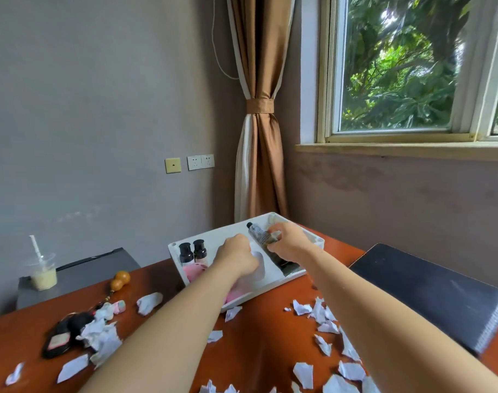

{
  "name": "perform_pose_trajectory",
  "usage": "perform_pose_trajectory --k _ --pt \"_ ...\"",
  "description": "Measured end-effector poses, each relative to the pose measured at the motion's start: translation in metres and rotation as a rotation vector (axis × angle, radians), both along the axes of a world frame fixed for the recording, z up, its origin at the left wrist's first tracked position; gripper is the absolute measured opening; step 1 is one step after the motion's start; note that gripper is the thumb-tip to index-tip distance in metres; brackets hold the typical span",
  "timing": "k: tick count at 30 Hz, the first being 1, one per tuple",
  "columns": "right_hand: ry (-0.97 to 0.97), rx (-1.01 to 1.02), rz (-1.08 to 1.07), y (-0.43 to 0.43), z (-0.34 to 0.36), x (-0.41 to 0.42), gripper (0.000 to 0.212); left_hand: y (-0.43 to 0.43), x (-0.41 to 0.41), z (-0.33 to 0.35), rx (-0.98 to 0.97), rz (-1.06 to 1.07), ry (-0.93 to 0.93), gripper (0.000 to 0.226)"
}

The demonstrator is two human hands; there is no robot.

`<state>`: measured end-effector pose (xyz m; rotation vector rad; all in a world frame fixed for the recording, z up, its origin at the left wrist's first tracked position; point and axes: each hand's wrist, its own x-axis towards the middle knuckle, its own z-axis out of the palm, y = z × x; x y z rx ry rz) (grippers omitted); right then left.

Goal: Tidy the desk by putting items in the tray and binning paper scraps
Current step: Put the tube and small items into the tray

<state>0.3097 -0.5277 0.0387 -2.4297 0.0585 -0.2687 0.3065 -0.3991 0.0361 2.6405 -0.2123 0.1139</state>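
The person's right hand (288,241) has its fingers and thumb curled round the lower end of a grey tube (258,234), whose black cap points up and away toward the far corner. The tube is held tilted just above the right part of the white tray (219,232). The left hand (237,258) hovers beside it over the middle of the tray with its fingers curled under. Only its back shows, so it cannot be told whether it holds anything. Inside the tray, two dark bottles (192,251) stand upright side by side in the left part, with a pink thing (191,272) just in front of them, partly hidden by the left forearm. A dark flat pack (289,269) lies in the right part below the right hand. The tray sits at the far edge of the brown desk (270,336), near the corner of the room. Torn white scraps (303,374) are scattered over the desk on both sides of the arms, thickest to the right and at the near edge. To the left lie an orange gourd charm (120,280) and a black pouch (62,334) amid crumpled paper. A black spiral notebook (429,293) lies at the right. Beyond the desk's left end, a cup (43,275) with a straw stands on a grey cabinet (83,275).
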Motion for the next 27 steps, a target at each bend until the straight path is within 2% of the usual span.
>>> perform_pose_trajectory --k 7,14,27 --pt "0.037 0.056 0.017 0.010 -0.024 0.026 0.043 -0.001 0.015 -0.014 0.051 -0.033 0.026 0.032" --pt "0.070 0.071 0.018 0.011 -0.041 0.032 0.040 0.006 0.018 -0.021 0.135 -0.042 0.052 0.031" --pt "0.091 -0.069 -0.004 0.017 -0.042 0.028 0.034 0.003 0.012 -0.034 0.287 -0.027 -0.018 0.026"
